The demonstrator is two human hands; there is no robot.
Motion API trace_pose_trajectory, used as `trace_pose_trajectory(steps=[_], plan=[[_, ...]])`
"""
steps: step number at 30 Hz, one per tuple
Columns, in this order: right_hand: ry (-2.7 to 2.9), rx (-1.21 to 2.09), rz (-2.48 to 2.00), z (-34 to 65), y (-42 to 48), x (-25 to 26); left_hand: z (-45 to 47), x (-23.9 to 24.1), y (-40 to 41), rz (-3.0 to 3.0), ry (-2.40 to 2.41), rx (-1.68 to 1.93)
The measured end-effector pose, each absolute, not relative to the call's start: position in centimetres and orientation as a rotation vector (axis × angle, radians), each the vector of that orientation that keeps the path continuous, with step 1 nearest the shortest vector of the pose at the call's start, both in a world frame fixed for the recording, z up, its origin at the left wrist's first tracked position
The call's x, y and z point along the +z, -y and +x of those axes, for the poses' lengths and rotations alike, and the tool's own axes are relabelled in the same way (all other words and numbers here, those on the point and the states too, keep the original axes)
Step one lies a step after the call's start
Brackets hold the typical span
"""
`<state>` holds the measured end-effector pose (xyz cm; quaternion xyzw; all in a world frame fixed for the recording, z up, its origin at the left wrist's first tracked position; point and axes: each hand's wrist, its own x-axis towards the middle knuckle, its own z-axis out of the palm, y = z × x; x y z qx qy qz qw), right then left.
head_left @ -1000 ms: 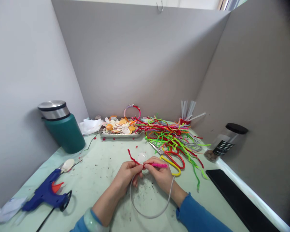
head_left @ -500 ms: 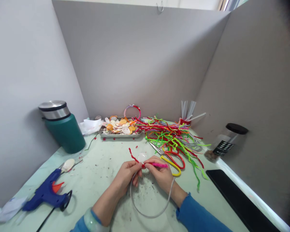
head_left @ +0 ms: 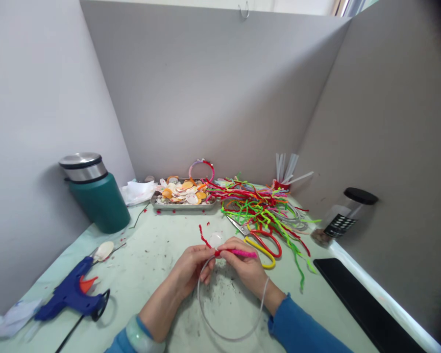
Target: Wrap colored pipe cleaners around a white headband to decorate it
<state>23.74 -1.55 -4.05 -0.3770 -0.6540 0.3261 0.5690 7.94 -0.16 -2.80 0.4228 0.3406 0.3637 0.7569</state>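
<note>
Near the middle of the table, my left hand (head_left: 193, 267) pinches a pale hoop (head_left: 224, 337) at the spot where red yarn (head_left: 205, 237) is wound round it. A loose red tail of that yarn sticks up and away from my fingers. Close beside it, my right hand (head_left: 242, 260) is closed on the wrapped stretch, its fingertips almost meeting the left ones. A bright pink wrapped part (head_left: 244, 253) of the hoop shows over the right hand. The bare part of the hoop hangs down between my wrists. My fingers hide the exact gripping points.
Scissors (head_left: 259, 240) lie just beyond my right hand, by a heap of coloured yarn (head_left: 257, 201). A metal tray (head_left: 183, 207) of shells stands behind, with a wrapped hoop (head_left: 213, 171). On the left are a glue gun (head_left: 69, 291) and a green bottle (head_left: 99, 201); right, a jar (head_left: 343, 215).
The red yarn tail has swung slightly right and more upright. The hoop's hanging part has dropped a little and turned toward the right. Both hands stay almost in place.
</note>
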Motion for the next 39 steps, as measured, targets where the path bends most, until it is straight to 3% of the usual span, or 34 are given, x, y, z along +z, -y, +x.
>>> trace_pose_trajectory(steps=[13, 22, 39], plan=[[1.364, 0.808, -1.131, 23.7, 1.2, -4.8, 8.8, -3.3, -0.1, 1.229, -1.084, 0.985], [1.305, 0.820, -1.139, 23.8, 0.8, -4.9, 8.4, -3.6, 0.2, 1.890, -1.132, 1.175], [1.378, 0.829, -1.045, 23.7, 1.3, -4.6, 8.5, -3.3, 0.2, 2.024, -1.160, 1.115]])
